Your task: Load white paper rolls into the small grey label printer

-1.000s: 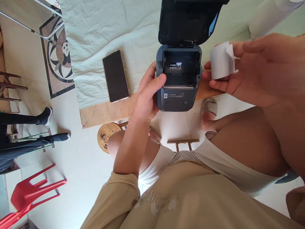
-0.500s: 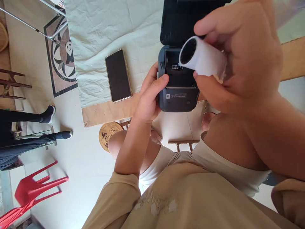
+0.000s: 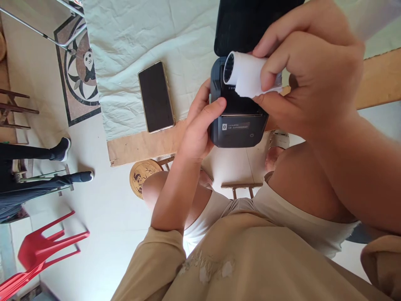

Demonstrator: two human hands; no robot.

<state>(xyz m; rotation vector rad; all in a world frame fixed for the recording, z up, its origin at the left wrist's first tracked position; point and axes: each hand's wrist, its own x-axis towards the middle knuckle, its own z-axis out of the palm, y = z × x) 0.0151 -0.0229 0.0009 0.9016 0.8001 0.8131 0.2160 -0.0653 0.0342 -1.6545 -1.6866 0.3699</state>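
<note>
A small black label printer [image 3: 238,129] with its lid [image 3: 234,25] swung up is gripped by my left hand [image 3: 200,121], thumb on its near left rim. Between the thumb and fingers of my right hand [image 3: 307,75] is a white paper roll [image 3: 250,73] with a hollow core. The roll lies tilted over the printer's paper bay, its core end toward the left. A loose edge of paper hangs from the roll. Whether the roll touches the bay I cannot tell.
A phone [image 3: 156,97] lies on the pale cloth [image 3: 125,37] left of the printer, near the wooden table edge [image 3: 140,146]. Below are a round stool [image 3: 142,177] and my legs. A red chair [image 3: 40,246] and another person's legs [image 3: 59,179] are at left.
My right hand has brought the paper roll left and turned it more level over the printer's bay. The printer has shifted slightly right in my left hand.
</note>
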